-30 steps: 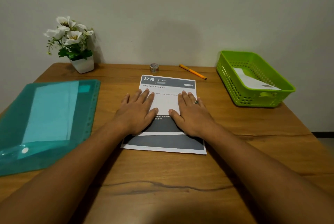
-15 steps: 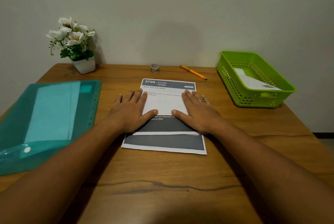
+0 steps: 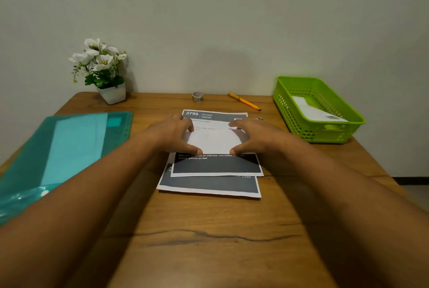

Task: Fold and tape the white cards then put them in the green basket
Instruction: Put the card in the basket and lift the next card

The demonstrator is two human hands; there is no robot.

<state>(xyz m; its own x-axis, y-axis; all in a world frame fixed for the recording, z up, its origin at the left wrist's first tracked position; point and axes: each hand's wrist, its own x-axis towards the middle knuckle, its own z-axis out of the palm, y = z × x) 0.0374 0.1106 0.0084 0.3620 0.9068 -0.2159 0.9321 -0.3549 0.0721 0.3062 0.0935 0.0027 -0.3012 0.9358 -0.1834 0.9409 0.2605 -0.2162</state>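
A: Where's the white card (image 3: 213, 141) at?
B: On the table (image 3: 209, 229), left of the green basket (image 3: 311, 133). Left hand (image 3: 170, 135) and right hand (image 3: 256, 135) both grip its folded flap, fingers curled.

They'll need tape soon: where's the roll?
In the head view, the tape roll sits at the table's far edge, centre, just left of the orange pen and right of the flower pot.

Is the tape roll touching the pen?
Apart. The head view shows bare table between the tape roll and the pen.
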